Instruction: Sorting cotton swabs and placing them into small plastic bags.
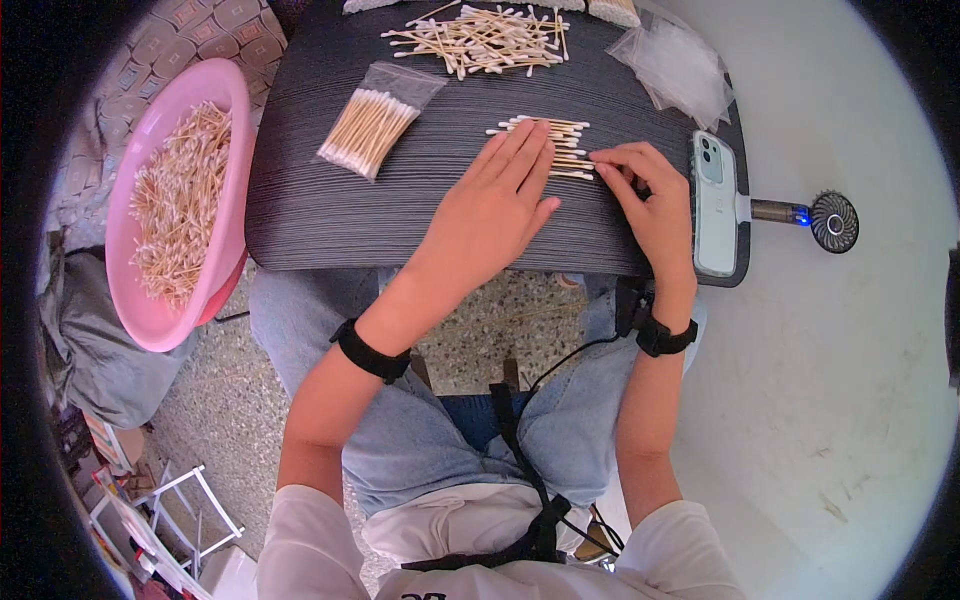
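Cotton swabs with wooden sticks lie side by side in a small row on the dark table. My left hand rests flat over the left part of that row, its fingers stretched out and hiding many of the sticks. At the row's right end, my right hand pinches the tip of a swab between thumb and forefinger. To the left, a clear plastic bag filled with neatly aligned swabs lies flat. Farther back spreads a loose pile of swabs.
A pink basin full of loose swabs stands left of the table. Empty clear bags lie at the back right. A phone and a small black fan are at the right edge, beside a pale wall.
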Tool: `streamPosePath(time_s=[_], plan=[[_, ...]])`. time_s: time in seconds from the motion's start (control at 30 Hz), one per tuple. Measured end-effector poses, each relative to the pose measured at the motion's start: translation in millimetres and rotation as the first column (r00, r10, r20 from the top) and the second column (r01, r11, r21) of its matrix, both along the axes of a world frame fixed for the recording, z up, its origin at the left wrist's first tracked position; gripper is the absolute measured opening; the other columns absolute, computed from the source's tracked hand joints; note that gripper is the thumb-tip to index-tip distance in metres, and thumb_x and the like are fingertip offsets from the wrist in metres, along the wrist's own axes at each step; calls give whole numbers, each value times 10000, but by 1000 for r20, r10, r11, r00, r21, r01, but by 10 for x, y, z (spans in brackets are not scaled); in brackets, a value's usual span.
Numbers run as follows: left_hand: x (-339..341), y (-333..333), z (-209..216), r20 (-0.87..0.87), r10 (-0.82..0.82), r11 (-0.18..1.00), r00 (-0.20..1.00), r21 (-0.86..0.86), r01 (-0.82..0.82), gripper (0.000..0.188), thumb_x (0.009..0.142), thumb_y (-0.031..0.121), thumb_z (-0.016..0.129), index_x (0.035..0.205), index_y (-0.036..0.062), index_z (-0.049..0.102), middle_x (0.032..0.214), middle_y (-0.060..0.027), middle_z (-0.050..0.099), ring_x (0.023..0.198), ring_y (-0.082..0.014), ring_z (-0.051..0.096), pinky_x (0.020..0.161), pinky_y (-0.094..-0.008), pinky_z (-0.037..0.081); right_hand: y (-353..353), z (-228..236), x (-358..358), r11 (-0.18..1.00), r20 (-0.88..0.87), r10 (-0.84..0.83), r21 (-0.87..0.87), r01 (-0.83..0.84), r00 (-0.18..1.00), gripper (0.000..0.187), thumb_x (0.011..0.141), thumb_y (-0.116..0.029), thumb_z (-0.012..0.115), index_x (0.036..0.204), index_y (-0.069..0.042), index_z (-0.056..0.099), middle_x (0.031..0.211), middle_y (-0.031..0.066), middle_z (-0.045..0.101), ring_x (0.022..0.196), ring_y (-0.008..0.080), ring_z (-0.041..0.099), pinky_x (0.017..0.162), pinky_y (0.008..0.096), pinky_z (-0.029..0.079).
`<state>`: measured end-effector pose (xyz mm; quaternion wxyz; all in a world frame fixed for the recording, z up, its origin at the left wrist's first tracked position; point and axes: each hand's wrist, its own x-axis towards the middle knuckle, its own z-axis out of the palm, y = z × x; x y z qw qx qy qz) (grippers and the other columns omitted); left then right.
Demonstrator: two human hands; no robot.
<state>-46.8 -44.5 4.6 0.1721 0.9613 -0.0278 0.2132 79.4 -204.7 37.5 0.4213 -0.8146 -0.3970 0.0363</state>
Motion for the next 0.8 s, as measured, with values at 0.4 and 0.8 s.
streamPosePath(time_s=[0.4,0.8], plan=[[7,17,5,9,-15,1000,1000,7,15,516,940,211,572,1355,-71,453,1482,-193,399,1384,-321,380,1155,-423,309,10,37,-29,999,31,33,10,-34,999,135,838,-61,691,970,-37,710,879,71,683,794,212,598,693,314,470],[8,32,27,64,-17,996,998,-82,22,408,912,90,581,1298,-33,525,1434,-173,453,1363,-318,411,1152,-435,323,29,-13,-30,990,47,134,-49,-131,990,124,830,-94,713,929,-24,686,895,63,628,815,219,606,736,322,475]])
